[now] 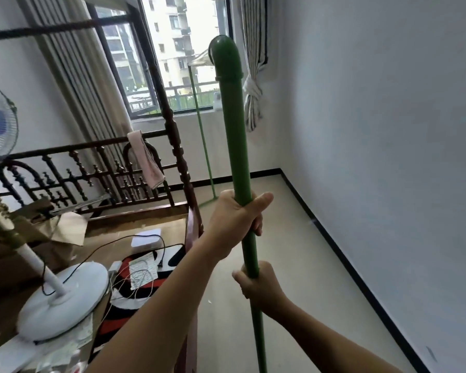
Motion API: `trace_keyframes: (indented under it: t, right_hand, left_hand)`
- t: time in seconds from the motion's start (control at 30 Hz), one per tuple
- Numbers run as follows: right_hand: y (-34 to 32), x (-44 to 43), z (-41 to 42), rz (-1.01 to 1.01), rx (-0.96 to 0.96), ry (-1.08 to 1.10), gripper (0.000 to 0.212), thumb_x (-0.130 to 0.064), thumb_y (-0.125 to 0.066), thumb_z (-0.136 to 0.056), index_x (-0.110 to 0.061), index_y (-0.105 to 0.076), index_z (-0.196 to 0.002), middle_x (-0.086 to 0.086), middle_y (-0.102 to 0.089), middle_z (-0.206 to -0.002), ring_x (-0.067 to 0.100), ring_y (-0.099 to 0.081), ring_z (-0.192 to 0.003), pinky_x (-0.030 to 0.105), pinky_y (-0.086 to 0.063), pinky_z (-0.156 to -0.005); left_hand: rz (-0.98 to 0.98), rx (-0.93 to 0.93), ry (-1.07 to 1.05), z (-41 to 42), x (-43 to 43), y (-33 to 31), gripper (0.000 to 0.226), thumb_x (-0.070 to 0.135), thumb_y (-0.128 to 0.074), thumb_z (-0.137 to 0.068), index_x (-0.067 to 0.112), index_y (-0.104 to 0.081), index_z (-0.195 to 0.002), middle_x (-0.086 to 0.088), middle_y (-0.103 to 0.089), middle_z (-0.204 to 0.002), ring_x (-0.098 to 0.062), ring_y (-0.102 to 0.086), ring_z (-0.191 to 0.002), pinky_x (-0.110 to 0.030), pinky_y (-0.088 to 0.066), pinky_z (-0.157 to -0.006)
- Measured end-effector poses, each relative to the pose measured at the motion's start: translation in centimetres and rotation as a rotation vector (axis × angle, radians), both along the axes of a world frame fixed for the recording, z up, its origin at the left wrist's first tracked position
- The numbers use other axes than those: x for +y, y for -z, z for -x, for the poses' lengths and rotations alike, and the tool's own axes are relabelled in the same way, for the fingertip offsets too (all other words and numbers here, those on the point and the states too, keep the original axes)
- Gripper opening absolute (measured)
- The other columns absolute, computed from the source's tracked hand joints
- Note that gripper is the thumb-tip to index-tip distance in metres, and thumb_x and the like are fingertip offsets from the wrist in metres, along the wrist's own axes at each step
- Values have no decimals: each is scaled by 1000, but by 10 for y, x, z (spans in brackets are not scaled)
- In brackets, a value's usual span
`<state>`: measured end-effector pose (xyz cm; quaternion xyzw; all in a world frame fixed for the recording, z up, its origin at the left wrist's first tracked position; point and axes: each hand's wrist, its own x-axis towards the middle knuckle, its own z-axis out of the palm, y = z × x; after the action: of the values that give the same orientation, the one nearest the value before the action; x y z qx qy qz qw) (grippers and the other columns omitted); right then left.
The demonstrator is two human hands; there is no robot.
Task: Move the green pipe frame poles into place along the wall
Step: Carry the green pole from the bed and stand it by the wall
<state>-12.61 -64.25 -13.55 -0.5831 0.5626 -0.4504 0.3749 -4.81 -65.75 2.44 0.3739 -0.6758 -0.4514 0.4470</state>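
Observation:
A thick green pole (236,141) stands nearly upright in front of me, with a curved elbow fitting (225,59) on its top end. My left hand (234,219) is wrapped around the pole at mid-height. My right hand (261,285) grips it lower down, just beneath the left. A second, thinner-looking green pole (203,138) stands upright far off by the window wall, its foot on the floor. The white wall (374,157) runs along my right side.
A dark wooden bed frame (97,170) with turned posts fills the left, with a pink cloth (145,160) over its rail. A white standing fan (62,294), cables and papers lie on the bed. Pale floor (293,265) stretches between bed and wall. Tied curtain (253,90) hangs near the window.

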Motion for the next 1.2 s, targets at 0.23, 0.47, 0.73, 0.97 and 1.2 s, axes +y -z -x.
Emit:
trace_keyframes:
  t: [0.23, 0.47, 0.73, 0.97, 1.2]
  right_hand:
    - [5, -59, 30, -3, 78, 1, 34, -23, -64, -86, -21, -53, -54, -1, -58, -51, 15, -62, -47, 30, -57, -59]
    - [6, -93, 79, -41, 165, 77, 31, -40, -60, -85, -25, -56, -58, 4, -66, -59, 26, -69, -61, 40, -61, -70]
    - [1, -107, 143, -167, 196, 467, 37, -43, -65, -81, -17, -56, -57, 3, -65, -60, 21, -65, -59, 38, -57, -67]
    - [-5, -93, 220, -195, 205, 746, 23, -39, -69, -84, -17, -62, -88, 0, -69, -82, 20, -66, -78, 39, -57, -78]
    - [-11, -104, 310, -281, 295, 830, 35, -43, -57, -91, -14, -57, -111, 0, -62, -94, 22, -60, -84, 30, -44, -75]
  left_hand:
    - [-70, -47, 108, 18, -61, 1, 23, 30, -66, -82, 14, -58, -68, -3, -58, -58, -26, -59, -63, -46, -53, -82]
    - [-40, -136, 372, 33, -101, -2, 31, 12, -56, -87, 12, -51, -118, -11, -67, -99, -24, -66, -103, -44, -50, -99]
    - [133, -235, 507, 115, -153, 3, 32, 17, -63, -86, 10, -53, -115, -10, -69, -103, -18, -69, -99, -41, -57, -90]
    - [220, -223, 604, 226, -170, 5, 37, 25, -64, -86, 12, -50, -118, -12, -67, -109, -23, -69, -91, -30, -59, -77]
    - [304, -239, 554, 334, -180, 10, 34, 28, -62, -86, 10, -51, -112, -10, -67, -101, -26, -68, -87, -43, -59, -79]
